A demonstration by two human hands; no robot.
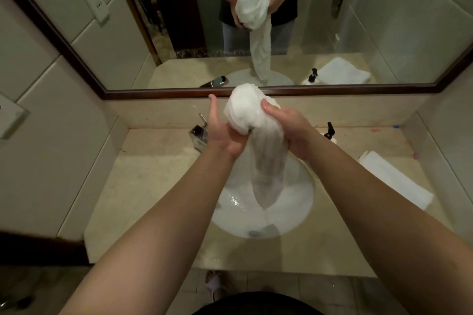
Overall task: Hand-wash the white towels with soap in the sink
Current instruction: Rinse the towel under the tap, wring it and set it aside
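Observation:
A wet white towel (pixel 245 112) is bunched into a ball between both my hands, above the white sink (pixel 294 207). Its long tail hangs down into the basin, where soapy water lies. My left hand (pixel 221 133) cups the bundle from the left, thumb pointing up and fingers hidden behind the cloth. My right hand (pixel 289 128) grips it from the right, thumb pressed into the fabric. A second white towel (pixel 394 179) lies folded on the counter at the right. A black soap pump bottle (pixel 329 132) stands behind my right wrist.
A chrome faucet (pixel 199 133) sits at the sink's back left, close to my left wrist. The beige stone counter (pixel 153 181) surrounds the basin. A framed mirror (pixel 256 20) runs along the back wall. Small pink and blue bits lie at the counter's far right.

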